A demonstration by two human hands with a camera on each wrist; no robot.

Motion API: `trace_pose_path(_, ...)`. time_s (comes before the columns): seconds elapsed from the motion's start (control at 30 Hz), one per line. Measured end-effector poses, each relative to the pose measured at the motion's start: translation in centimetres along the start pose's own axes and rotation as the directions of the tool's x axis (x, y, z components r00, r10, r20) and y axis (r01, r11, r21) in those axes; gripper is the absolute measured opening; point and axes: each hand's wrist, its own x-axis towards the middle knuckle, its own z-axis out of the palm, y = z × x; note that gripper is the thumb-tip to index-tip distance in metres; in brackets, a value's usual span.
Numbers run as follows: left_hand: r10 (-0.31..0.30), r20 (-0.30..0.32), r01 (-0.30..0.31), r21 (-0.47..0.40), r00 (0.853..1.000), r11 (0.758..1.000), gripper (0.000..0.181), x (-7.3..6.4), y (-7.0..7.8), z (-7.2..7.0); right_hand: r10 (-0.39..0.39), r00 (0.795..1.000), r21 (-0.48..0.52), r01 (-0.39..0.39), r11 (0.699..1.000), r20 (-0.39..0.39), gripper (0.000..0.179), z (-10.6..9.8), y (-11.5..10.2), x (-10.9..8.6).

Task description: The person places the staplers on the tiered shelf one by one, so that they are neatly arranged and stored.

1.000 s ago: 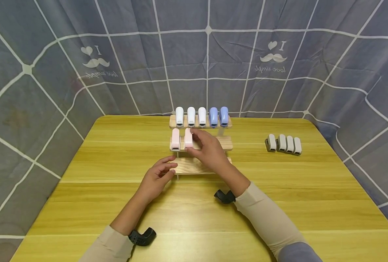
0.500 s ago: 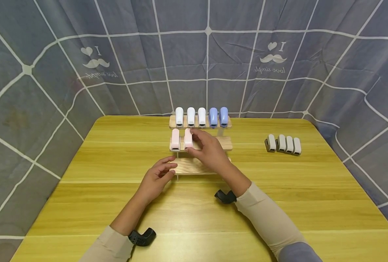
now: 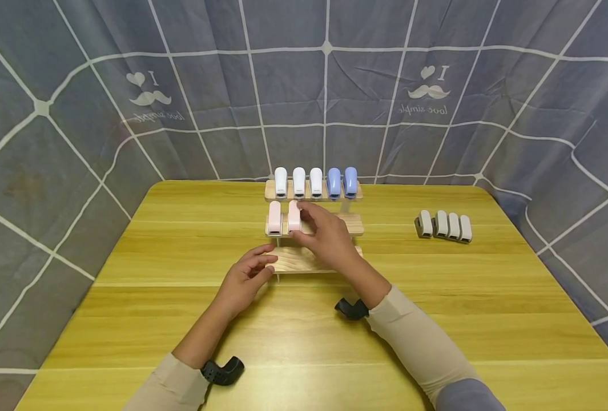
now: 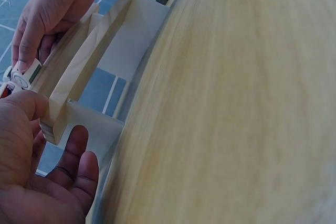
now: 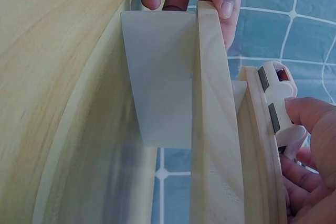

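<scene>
A three-tier wooden rack [image 3: 309, 260] stands mid-table. My right hand [image 3: 329, 235] pinches a small pink stapler [image 3: 294, 217] between thumb and fingers on the middle tier. In the right wrist view this stapler [image 5: 281, 100] lies against the board, two dark pads at its base. Left of it sits another pink stapler [image 3: 274, 218], apart from the hand. My left hand [image 3: 246, 279] touches the left end of the lowest board with relaxed fingers. From the left wrist view, some of its fingers [image 4: 84, 177] hang loose below the board [image 4: 79, 72].
Three white staplers [image 3: 299, 182] and two blue staplers [image 3: 334, 182] line the top tier [image 3: 270, 191]. Several white staplers with grey bases [image 3: 453, 226] stand on the table [image 3: 437, 319] at the right. A grey checked curtain [image 3: 293, 85] surrounds the table.
</scene>
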Motion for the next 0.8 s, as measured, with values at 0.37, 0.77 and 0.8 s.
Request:
trace_pose_path(0.37, 0.0, 0.004, 0.0, 0.004, 1.0, 1.0, 0.023, 0.06, -0.04, 0.0, -0.02, 1.0, -0.007, 0.02, 1.0, -0.013, 0.056, 0.17, 0.1, -0.09)
trace_pose_path(0.77, -0.01, 0.001, 0.01, 0.018, 1.0, 1.0, 0.024, 0.1, -0.03, 0.0, -0.031, 0.999, -0.007, 0.031, 0.999, -0.016, 0.056, 0.25, 0.21, -0.03)
trace_pose_path(0.8, -0.012, 0.0, 0.012, 0.019, 1.0, 1.0, 0.023, 0.09, -0.03, 0.0, -0.031, 0.999, -0.009, 0.031, 0.999, -0.017, 0.056, 0.28, 0.23, -0.02)
